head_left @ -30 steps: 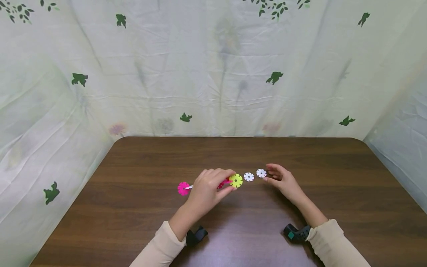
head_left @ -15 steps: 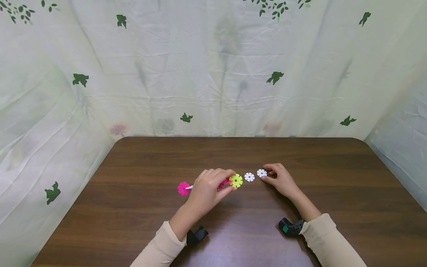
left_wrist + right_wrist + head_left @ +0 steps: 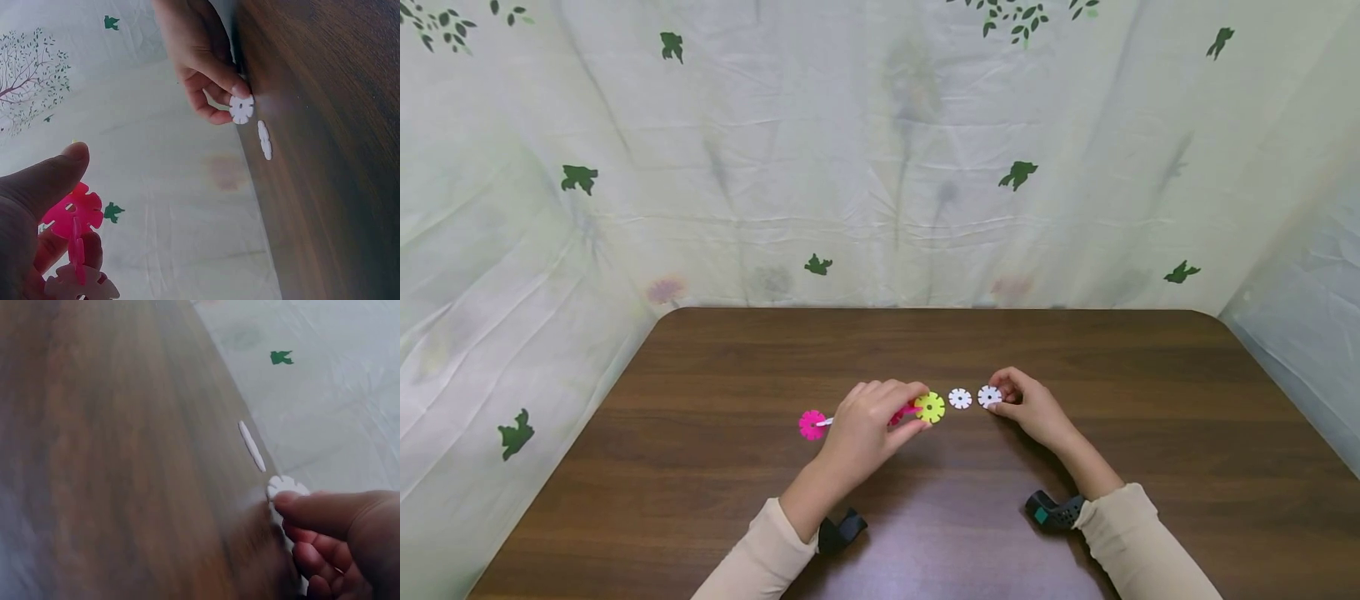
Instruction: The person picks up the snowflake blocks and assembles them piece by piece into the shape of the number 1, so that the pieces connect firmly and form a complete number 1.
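In the head view my left hand (image 3: 876, 421) grips a chain of interlocking notched plastic discs. A yellow disc (image 3: 930, 407) shows at its right end and a pink disc (image 3: 812, 425) at its left, joined by a white one seen edge-on; the hand hides the middle. The left wrist view shows a pink disc (image 3: 78, 209) and a whitish disc (image 3: 80, 282) beside the thumb. My right hand (image 3: 1033, 408) pinches a white notched disc (image 3: 990, 397) between thumb and fingers, tilted up. Another white disc (image 3: 959, 398) lies on the table between the hands.
The brown wooden table (image 3: 737, 358) has its far edge against a pale curtain (image 3: 865, 167) with green bird shapes. Black wrist cameras, such as the right one (image 3: 1054, 510), sit under both wrists close to the tabletop.
My right hand has come left to the outer white disc, pinched it and tipped it up off the table. The left hand and its chain have stayed put.
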`<act>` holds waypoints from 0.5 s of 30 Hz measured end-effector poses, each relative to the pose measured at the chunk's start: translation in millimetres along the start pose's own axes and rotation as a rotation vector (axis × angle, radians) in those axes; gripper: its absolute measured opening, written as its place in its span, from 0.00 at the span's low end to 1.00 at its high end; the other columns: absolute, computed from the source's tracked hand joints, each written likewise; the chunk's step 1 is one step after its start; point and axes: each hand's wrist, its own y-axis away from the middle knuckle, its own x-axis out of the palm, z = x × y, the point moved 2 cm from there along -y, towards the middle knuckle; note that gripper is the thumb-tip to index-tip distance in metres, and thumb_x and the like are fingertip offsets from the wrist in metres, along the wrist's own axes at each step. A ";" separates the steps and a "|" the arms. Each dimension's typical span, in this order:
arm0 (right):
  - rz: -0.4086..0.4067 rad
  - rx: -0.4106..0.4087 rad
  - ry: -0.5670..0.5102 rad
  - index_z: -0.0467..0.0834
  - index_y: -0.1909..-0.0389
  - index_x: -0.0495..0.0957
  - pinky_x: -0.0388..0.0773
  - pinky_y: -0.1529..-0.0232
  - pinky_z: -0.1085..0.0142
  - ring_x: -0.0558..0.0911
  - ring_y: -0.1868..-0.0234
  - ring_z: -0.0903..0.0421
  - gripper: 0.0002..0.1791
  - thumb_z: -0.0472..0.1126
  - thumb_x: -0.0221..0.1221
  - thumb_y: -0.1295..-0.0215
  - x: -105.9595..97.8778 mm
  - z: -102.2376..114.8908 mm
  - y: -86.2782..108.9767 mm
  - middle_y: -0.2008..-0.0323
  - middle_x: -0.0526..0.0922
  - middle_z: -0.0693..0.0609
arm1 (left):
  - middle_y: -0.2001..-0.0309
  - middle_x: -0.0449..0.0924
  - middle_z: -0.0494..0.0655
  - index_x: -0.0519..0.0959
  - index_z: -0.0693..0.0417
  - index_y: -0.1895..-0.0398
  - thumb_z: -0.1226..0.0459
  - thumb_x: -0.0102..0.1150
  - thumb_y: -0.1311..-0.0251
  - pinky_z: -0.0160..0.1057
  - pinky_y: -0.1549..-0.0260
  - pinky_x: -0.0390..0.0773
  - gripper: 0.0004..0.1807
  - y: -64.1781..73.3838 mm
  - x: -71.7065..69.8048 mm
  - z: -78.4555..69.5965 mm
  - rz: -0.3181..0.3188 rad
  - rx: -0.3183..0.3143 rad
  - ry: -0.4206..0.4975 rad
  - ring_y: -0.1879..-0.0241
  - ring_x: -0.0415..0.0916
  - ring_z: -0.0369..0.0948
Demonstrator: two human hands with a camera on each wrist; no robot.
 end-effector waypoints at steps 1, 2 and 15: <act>0.007 -0.005 -0.012 0.39 0.64 0.72 0.68 0.70 0.66 0.71 0.72 0.54 0.13 0.30 0.63 0.49 -0.5 0.5 0.2 0.74 0.73 0.50 | 0.66 0.79 0.39 0.79 0.52 0.60 0.59 0.71 0.59 0.34 0.69 0.69 0.20 0.1 -0.1 -0.1 0.002 -0.002 0.001 0.71 0.72 0.36; 0.013 -0.009 -0.021 0.39 0.64 0.72 0.68 0.70 0.66 0.71 0.72 0.54 0.12 0.30 0.63 0.49 -1.2 1.0 0.5 0.74 0.73 0.51 | 0.66 0.79 0.39 0.79 0.52 0.59 0.59 0.71 0.59 0.34 0.69 0.69 0.20 0.3 0.1 0.1 0.002 -0.003 0.001 0.70 0.72 0.36; 0.058 0.040 -0.213 0.32 0.65 0.73 0.72 0.72 0.70 0.73 0.72 0.57 0.10 0.33 0.61 0.45 -12.8 15.7 2.2 0.73 0.75 0.46 | 0.66 0.79 0.39 0.79 0.51 0.59 0.58 0.71 0.59 0.34 0.70 0.69 0.21 0.7 1.7 1.0 -0.001 0.001 -0.002 0.71 0.72 0.36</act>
